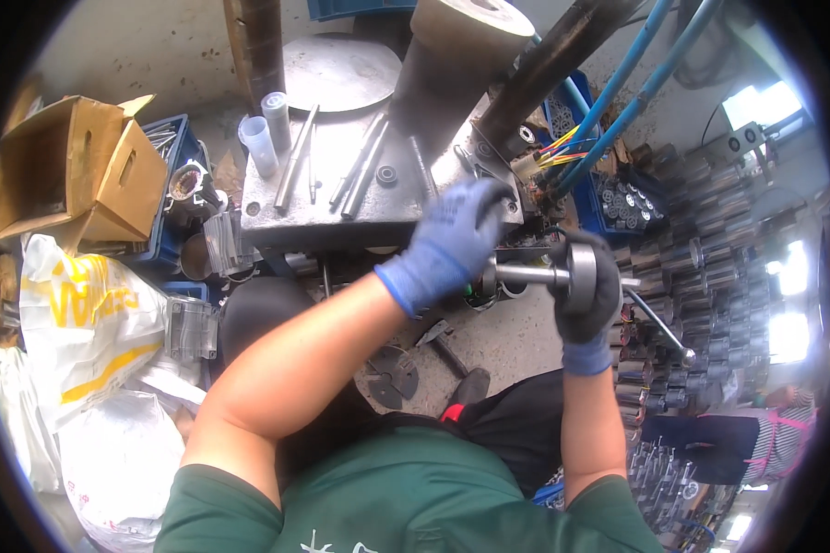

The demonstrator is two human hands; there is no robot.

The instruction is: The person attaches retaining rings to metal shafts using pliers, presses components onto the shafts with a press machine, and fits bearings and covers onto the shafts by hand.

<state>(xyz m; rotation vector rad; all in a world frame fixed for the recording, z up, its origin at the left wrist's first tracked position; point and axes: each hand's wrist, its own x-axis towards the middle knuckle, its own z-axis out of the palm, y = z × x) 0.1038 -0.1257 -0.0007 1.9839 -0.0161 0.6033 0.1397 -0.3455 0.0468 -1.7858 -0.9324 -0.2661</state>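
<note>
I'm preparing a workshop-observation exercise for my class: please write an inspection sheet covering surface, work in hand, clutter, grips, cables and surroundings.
Surface: grey metal worktable bearing metal rods, a small bearing and translucent plastic cups.
Work in hand: steel shaft with a thick metal disc towards its right end.
Clutter: open cardboard box and white plastic bag, both at left.
Grips: left grip, gloved, near the shaft's left end, contact unclear; right grip, gloved, closed on the disc.
Cables: coloured wires and blue tubes, upper right.
Surroundings: stacked metal cylinders at right.
</note>
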